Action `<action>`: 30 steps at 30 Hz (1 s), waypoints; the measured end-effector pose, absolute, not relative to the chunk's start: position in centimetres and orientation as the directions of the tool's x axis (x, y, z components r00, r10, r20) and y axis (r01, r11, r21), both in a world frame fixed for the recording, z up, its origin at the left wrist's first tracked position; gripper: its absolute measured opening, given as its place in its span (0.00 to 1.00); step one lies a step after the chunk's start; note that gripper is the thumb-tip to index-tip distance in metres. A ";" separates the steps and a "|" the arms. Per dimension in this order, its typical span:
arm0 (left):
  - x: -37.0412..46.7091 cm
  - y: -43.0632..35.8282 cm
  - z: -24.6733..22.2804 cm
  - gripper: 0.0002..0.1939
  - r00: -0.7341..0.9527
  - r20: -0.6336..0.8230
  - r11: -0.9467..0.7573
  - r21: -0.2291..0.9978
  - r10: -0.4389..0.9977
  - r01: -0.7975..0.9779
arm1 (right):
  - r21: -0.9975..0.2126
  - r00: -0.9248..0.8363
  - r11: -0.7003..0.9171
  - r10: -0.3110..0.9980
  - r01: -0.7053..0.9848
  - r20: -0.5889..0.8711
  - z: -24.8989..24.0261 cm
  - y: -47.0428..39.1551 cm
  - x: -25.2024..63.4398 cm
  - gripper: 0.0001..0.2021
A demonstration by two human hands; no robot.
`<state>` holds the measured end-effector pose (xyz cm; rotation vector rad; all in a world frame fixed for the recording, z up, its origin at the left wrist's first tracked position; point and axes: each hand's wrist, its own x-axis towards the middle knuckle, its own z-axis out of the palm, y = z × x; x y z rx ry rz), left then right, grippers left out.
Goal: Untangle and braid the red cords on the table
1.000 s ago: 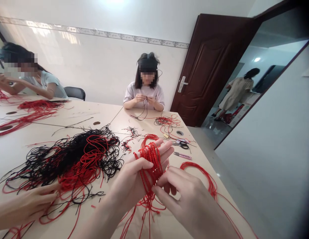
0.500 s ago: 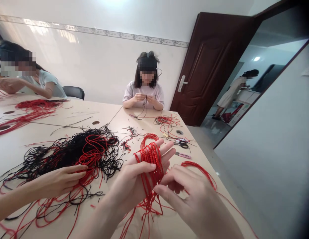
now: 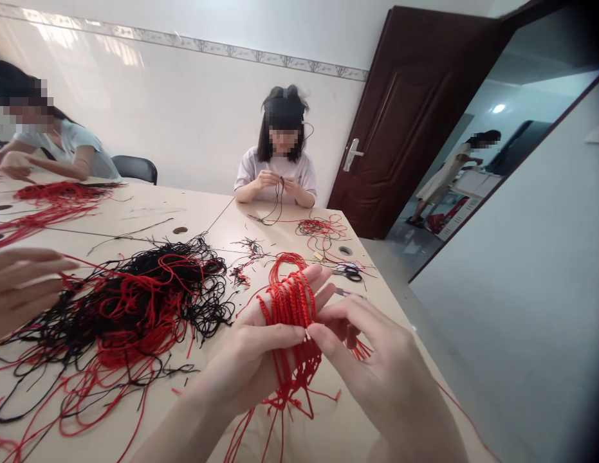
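Note:
Several red braided cords [image 3: 289,302] lie side by side across the palm and fingers of my left hand [image 3: 260,344], whose thumb presses down on them. Their knotted lower parts and loose ends hang below the palm over the table. My right hand [image 3: 376,350] is at the cords' right edge, thumb and forefinger closed in a pinch on a red cord there. Its other fingers are curled and partly hidden. Behind my left hand lies a looped bundle of red cord [image 3: 285,258].
A tangled heap of black and red cords [image 3: 149,302] covers the table's left, with another person's hand [image 3: 26,289] above its edge. Scissors [image 3: 350,273], a tape roll [image 3: 346,251] and cord scraps [image 3: 241,275] lie beyond my hands. A co-worker [image 3: 276,173] sits opposite, handling dark cord.
My right thumb and forefinger have moved up slightly along the red cords, close to my left thumb. The other person's hand has drawn leftward from the heap, pulling red cord. The view has shifted slightly.

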<state>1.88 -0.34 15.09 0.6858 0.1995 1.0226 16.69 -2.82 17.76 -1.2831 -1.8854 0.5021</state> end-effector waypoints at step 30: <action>1.8 -0.1 15.5 0.21 0.563 0.090 0.412 0.588 0.822 -0.696 | -0.755 -0.296 0.401 0.913 0.519 0.281 17.5 -1.5 16.4 0.09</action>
